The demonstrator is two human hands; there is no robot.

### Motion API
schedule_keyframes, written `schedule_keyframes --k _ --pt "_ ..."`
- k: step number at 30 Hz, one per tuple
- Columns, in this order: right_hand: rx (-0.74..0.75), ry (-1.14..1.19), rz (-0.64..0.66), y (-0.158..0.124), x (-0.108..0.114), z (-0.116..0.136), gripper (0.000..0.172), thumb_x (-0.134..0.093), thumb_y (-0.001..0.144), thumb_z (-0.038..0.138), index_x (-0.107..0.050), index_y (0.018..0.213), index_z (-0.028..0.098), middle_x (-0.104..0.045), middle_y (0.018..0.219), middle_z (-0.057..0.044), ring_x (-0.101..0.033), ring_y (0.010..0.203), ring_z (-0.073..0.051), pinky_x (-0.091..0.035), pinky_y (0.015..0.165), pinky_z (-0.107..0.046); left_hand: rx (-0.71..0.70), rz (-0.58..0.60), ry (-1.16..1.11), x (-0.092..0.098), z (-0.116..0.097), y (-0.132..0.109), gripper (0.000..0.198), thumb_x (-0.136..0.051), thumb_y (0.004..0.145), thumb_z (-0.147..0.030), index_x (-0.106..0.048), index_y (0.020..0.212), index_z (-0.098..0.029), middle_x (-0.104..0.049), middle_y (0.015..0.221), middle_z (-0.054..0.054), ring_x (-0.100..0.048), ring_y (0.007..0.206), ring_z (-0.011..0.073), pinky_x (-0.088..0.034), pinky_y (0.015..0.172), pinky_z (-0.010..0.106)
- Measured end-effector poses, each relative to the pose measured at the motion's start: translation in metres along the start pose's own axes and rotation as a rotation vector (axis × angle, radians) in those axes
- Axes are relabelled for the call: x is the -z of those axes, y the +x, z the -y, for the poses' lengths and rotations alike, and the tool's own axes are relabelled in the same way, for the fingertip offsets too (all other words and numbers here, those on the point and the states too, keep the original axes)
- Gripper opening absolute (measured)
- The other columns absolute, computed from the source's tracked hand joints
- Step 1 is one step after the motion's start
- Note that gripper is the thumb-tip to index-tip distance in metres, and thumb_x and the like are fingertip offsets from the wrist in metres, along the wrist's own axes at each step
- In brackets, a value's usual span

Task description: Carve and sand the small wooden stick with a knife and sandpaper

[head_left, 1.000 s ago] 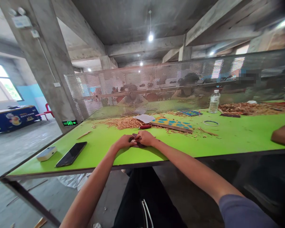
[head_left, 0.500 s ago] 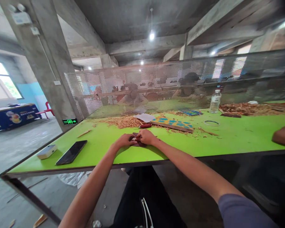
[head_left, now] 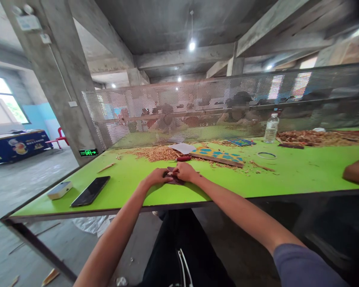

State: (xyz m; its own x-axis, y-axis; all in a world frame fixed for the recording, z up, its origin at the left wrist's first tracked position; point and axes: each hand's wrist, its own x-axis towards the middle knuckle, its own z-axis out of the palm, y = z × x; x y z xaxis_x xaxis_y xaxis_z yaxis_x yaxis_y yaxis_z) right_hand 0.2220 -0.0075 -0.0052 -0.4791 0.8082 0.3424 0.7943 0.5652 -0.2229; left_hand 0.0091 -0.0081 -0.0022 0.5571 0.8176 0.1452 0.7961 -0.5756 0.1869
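The left hand [head_left: 157, 176] and right hand [head_left: 185, 172] pinch a small dark piece [head_left: 174, 181] together on the table [head_left: 128, 187], wood shavings [head_left: 157, 154] heaped beyond.

Left hand [head_left: 157, 177], right hand [head_left: 185, 172] together, apparently pinching

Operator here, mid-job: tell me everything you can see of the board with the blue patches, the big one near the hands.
The board is a flat, rectangular slab lying on the green table, set at a slant. Its top shows blue blotches on a yellowish ground; its long near edge looks like bare brown wood. Wood shavings are strewn along its left end and near edge. A red-handled tool lies just off its left end. Neither the left hand nor the right hand touches it.
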Motion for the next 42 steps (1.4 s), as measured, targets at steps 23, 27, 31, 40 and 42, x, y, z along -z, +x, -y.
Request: schedule_keyframes --k 23,27,31,40,42 --pt "-0.006 -0.011 -0.001 0.0007 -0.0015 0.0008 0.034 -0.058 0.096 0.046 -0.084 0.105 0.027 -0.079 0.097 -0.006 -0.067 0.086 -0.019 -0.040 0.070 -0.026 0.015 -0.010 -0.005 -0.0015 0.0006 0.0005 0.053 -0.064 0.087 -0.060 -0.073 0.118 -0.018 -0.077 0.111 0.011 -0.069 0.098 0.0296 -0.046 0.079 0.030" --pt "0.016 -0.013 0.017 0.0001 -0.0010 0.0013 0.028 -0.063 0.093 0.045 -0.084 0.104 0.030 -0.079 0.096 -0.004 -0.067 0.086 -0.019 -0.040 0.071 -0.026 0.003 -0.003 -0.011 -0.0007 0.0006 0.0004 0.051 -0.064 0.086 -0.059 -0.073 0.116 -0.018 -0.077 0.107 0.010 -0.070 0.095 0.0282 -0.046 0.078 0.030" --pt "-0.003 -0.037 -0.003 -0.0026 -0.0009 0.0038 0.036 -0.054 0.098 0.045 -0.083 0.106 0.025 -0.077 0.102 -0.009 -0.068 0.088 -0.021 -0.041 0.073 -0.027 -0.010 -0.007 -0.025 -0.0004 0.0009 -0.0002 0.051 -0.064 0.087 -0.058 -0.073 0.118 -0.019 -0.076 0.113 0.010 -0.070 0.100 0.0293 -0.046 0.080 0.030" --pt "0.013 -0.037 0.005 -0.0023 -0.0001 0.0043 0.030 -0.059 0.095 0.042 -0.084 0.105 0.027 -0.077 0.099 -0.007 -0.067 0.088 -0.020 -0.041 0.074 -0.026 -0.022 -0.018 -0.025 -0.0026 0.0028 0.0008 0.053 -0.064 0.087 -0.059 -0.073 0.119 -0.017 -0.077 0.108 0.011 -0.070 0.095 0.0296 -0.046 0.078 0.031" --pt "0.027 -0.029 0.005 -0.0020 -0.0007 0.0042 0.027 -0.063 0.093 0.042 -0.083 0.105 0.029 -0.077 0.100 -0.005 -0.067 0.088 -0.019 -0.041 0.074 -0.026 -0.023 -0.015 -0.025 -0.0027 0.0029 0.0010 0.053 -0.063 0.087 -0.060 -0.073 0.116 -0.017 -0.078 0.104 0.011 -0.070 0.092 0.0293 -0.046 0.076 0.030"
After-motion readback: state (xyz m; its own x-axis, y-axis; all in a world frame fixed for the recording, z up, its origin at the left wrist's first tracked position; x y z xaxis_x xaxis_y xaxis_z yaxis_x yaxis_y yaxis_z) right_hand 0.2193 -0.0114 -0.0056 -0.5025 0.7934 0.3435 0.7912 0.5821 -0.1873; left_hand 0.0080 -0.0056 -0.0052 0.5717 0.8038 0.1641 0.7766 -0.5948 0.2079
